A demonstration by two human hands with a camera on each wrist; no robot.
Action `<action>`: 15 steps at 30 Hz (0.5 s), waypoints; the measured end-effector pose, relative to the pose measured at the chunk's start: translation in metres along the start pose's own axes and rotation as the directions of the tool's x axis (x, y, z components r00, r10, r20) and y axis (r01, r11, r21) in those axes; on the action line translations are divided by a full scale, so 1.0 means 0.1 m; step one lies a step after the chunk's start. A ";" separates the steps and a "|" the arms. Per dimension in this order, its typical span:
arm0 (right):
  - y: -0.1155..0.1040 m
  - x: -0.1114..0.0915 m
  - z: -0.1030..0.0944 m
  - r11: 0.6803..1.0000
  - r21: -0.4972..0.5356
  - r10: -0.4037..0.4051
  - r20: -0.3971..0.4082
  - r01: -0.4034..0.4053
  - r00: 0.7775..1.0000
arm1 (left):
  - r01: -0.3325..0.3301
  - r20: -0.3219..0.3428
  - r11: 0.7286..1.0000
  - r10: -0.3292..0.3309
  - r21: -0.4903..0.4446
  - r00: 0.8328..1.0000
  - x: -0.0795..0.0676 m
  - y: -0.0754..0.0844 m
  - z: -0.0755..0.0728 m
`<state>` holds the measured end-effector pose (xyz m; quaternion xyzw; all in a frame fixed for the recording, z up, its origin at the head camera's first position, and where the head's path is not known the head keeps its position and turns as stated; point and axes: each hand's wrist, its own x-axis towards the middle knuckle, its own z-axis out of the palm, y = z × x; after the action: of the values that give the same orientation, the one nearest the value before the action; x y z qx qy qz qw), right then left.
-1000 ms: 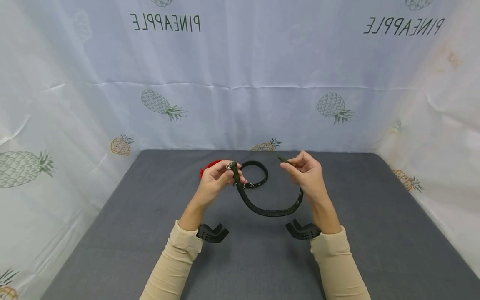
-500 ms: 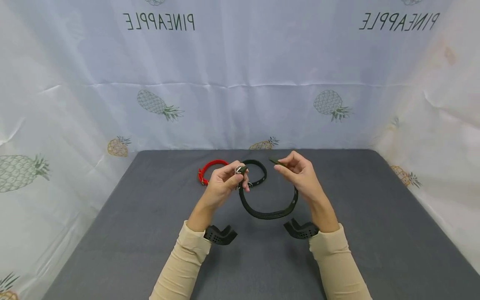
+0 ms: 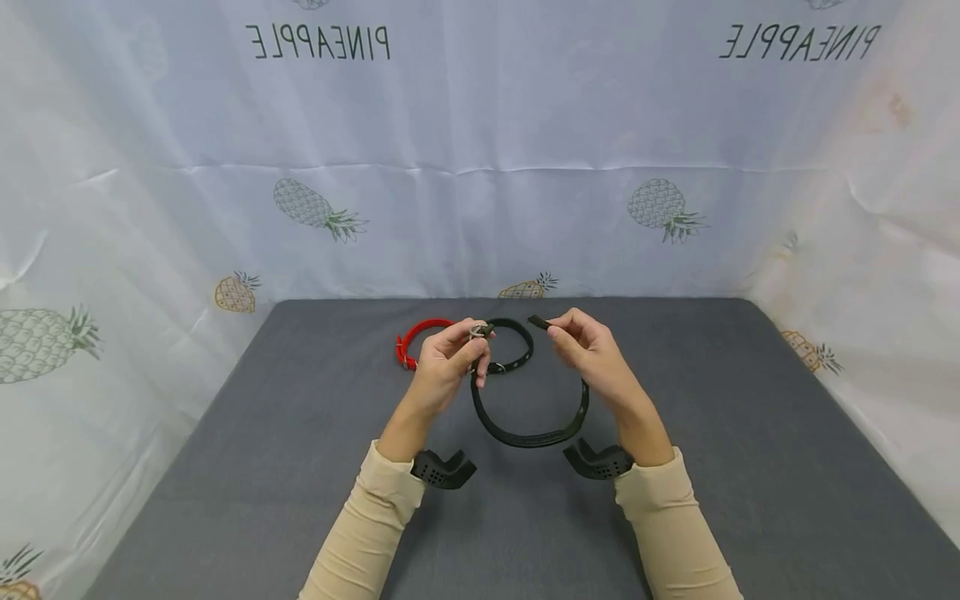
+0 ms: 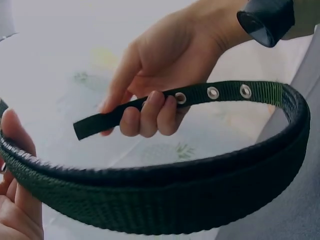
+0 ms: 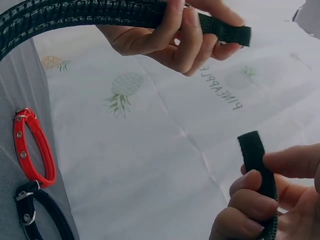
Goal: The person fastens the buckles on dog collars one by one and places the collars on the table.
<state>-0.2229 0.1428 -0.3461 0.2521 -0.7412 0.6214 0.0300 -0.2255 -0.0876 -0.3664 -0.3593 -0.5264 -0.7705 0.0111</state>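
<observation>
Head view faces forward and down; close wrist views share the strap (image 4: 160,202).

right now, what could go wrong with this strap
The right grip pinches the strap near its tip, so it could slip out. The strap hangs in a loose curve to the left grip and might twist. If dropped, it may land on the black collar or red collar beyond.

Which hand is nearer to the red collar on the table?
Left. In the head view, the left hand partly covers the red collar; the right hand is farther off to its right.
</observation>
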 end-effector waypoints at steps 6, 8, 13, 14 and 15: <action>-0.03 -0.01 0.00 0.998 -0.033 0.051 -0.005 -0.051 0.999 | 0.028 -0.100 0.998 -0.021 0.063 0.995 0.01 -0.01 -0.03; -0.03 -0.01 -0.01 0.999 -0.005 0.033 -0.025 -0.033 0.999 | 0.041 -0.120 0.996 -0.032 0.076 0.992 0.01 -0.01 -0.04; -0.01 0.01 0.00 0.989 0.143 -0.026 -0.133 0.045 0.991 | 0.063 -0.158 0.993 -0.046 0.100 0.986 0.01 -0.02 -0.04; 0.00 0.01 0.00 0.985 0.158 -0.039 -0.150 0.063 0.988 | 0.064 -0.163 0.992 -0.046 0.105 0.986 0.01 -0.01 -0.04; 0.00 0.01 0.00 0.982 0.169 -0.051 -0.167 0.080 0.985 | 0.065 -0.167 0.992 -0.046 0.107 0.985 0.01 -0.01 -0.04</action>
<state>-0.2241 0.1423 -0.3458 0.2269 -0.6700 0.7013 0.0883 -0.2288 -0.0901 -0.3674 -0.2785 -0.5760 -0.7667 0.0531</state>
